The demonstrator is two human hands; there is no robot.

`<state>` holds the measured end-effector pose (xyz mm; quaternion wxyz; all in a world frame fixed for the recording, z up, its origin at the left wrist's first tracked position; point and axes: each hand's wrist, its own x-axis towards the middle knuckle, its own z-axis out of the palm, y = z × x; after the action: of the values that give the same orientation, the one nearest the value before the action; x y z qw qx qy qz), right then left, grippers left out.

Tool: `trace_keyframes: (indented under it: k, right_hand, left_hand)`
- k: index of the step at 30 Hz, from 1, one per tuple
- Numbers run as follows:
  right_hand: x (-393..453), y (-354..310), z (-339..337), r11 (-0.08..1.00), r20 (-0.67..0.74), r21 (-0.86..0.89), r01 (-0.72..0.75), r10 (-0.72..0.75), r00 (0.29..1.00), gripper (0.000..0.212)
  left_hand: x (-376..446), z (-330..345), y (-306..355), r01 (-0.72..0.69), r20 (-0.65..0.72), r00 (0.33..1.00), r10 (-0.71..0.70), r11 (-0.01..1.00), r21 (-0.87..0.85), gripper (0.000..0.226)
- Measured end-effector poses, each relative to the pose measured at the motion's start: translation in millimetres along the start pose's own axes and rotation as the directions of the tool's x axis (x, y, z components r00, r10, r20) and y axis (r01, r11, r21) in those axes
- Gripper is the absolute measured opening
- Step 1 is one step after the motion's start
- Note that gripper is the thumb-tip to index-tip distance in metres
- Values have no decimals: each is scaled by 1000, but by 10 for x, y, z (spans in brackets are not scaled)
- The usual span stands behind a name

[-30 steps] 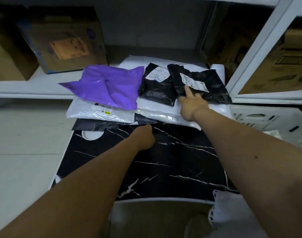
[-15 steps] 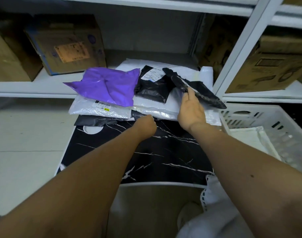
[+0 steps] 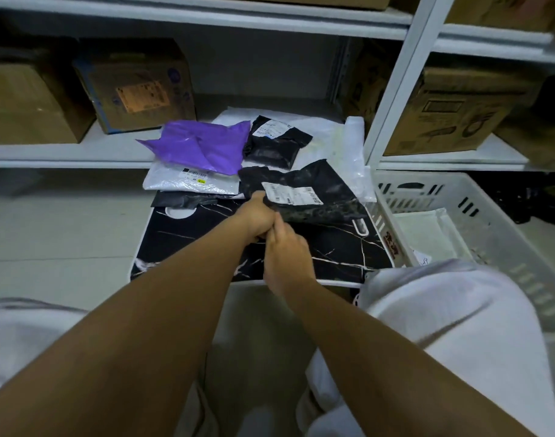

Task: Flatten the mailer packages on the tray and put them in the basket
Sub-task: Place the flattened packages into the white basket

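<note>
On the marbled tray [image 3: 333, 250], both hands, left hand [image 3: 259, 216] and right hand [image 3: 287, 253], overlapped, fingers hidden, now gripping the black mailer [image 3: 314, 187] pulled nearer.

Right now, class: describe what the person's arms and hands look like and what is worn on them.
Both forearms are bare, with no sleeves, gloves, watch or rings visible. The left hand and right hand are bare too. Light grey-white clothing covers the knees below.

At frame centre, both hands, left hand [image 3: 259, 216] and right hand [image 3: 287, 252], grip a black mailer [image 3: 314, 187] above the marbled tray [image 3: 333, 250]; white basket [image 3: 496, 216] at right.
</note>
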<state>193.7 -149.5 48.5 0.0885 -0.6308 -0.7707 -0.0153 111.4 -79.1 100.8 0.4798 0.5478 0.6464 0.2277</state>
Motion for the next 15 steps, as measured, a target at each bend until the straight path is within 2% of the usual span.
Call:
trace_keyframes:
  k: [3,9,12,15]
  right_hand:
    - [-148,-166,111,996,68,19,87,-89,994,60]
    - [-277,-343,244,961,220,19,277,-274,936,51]
    - [-271,-379,273,956,277,-8,294,-280,919,52]
    - [-241,-394,328,944,332,-23,328,-302,893,55]
  left_hand:
    - [-122,-95,-289,69,23,997,-68,998,-15,21]
    - [-190,-304,-759,282,41,956,-290,950,136,25]
    - [-143,-350,-880,207,-3,977,-212,953,221,16]
    - [-27,-370,-982,156,-83,987,-137,939,306,28]
